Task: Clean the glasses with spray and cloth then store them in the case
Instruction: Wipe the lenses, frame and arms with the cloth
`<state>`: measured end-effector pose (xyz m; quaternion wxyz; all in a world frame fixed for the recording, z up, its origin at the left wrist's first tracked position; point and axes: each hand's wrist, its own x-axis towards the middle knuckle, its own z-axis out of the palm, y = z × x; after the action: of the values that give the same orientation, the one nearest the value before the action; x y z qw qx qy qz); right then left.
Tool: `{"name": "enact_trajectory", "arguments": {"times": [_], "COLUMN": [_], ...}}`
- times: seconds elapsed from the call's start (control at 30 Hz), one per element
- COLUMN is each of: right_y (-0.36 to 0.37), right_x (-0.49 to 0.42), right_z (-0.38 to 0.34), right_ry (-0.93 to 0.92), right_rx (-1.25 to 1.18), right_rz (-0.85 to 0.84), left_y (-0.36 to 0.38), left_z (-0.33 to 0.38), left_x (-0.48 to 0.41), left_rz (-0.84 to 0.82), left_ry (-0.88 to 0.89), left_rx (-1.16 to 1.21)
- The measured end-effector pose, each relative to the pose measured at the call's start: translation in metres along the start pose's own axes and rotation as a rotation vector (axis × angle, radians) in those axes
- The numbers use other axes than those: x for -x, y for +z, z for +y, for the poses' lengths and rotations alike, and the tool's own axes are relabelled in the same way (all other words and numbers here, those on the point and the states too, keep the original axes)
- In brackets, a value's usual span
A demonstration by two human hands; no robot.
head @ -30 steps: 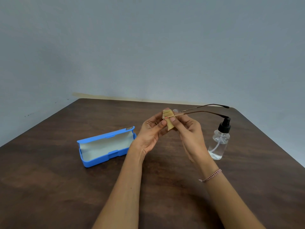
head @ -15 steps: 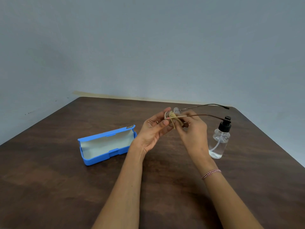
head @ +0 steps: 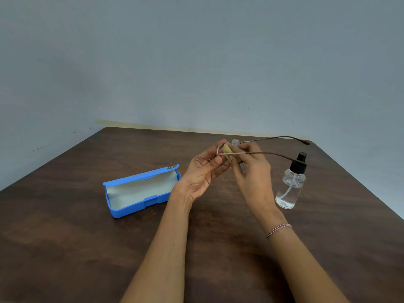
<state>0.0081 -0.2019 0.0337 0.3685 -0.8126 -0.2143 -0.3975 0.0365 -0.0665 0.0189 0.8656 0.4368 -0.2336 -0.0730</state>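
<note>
1. The left hand [head: 203, 171] is raised above the surface [head: 87, 248], just right of the case [head: 140, 191], with its palm turned up. Its fingers [head: 216, 160] curl in and pinch the front of the glasses [head: 269, 153].
2. The right hand [head: 251, 171] is on the far side of the left one from the case. Its fingers [head: 247, 147] pinch the cloth [head: 226, 149] against a lens.
3. The glasses are held in the air, right of the case. Both temples are unfolded and reach away from the case towards the bottle [head: 289, 189].
4. The tan cloth is bunched small between the two hands and mostly hidden by them.
5. The blue case lies open on the surface, with its pale lining showing and its lid tipped back.
6. The clear bottle stands upright on the surface, well right of the case and beyond the hands. It has a black pump top.
7. A red-and-white bracelet [head: 278, 230] circles the right wrist.
</note>
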Motion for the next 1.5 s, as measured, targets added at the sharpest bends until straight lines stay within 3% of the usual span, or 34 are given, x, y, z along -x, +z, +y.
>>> {"name": "enact_trajectory", "arguments": {"times": [0.27,0.47,0.67,0.87,1.03,1.37,1.5], "right_y": [-0.0002,-0.0033,-0.0044,-0.0034,-0.0015,0.0027,0.0041], "right_x": [0.0003,-0.0019,-0.0006,-0.0039,-0.0016,-0.0001,0.0016], "right_z": [-0.0059,-0.0013,-0.0091,-0.0033,-0.0061,-0.005,-0.0043], "right_ry": [-0.068,0.083,-0.082,0.042,-0.064,-0.008,-0.096], "right_rx": [-0.214,-0.125,-0.192,0.0,-0.071,0.081,-0.03], "right_rz": [-0.039,0.021,0.006,-0.011,-0.023,-0.019,-0.063], "left_y": [-0.0029,0.0016,0.0015,0.0066,0.0046,0.0029,-0.0026], "left_z": [0.0027,0.0019,0.0008,-0.0008,0.0004,0.0003,0.0015], "left_x": [0.0004,0.0021,0.002,0.002,0.0013,-0.0013,-0.0022], "left_rz": [0.067,0.017,0.005,-0.011,0.011,0.058,0.11], "left_ry": [0.041,-0.032,-0.044,-0.045,0.0,0.077,0.126], "left_rx": [0.054,-0.039,-0.026,-0.02,-0.003,0.021,0.049]}}
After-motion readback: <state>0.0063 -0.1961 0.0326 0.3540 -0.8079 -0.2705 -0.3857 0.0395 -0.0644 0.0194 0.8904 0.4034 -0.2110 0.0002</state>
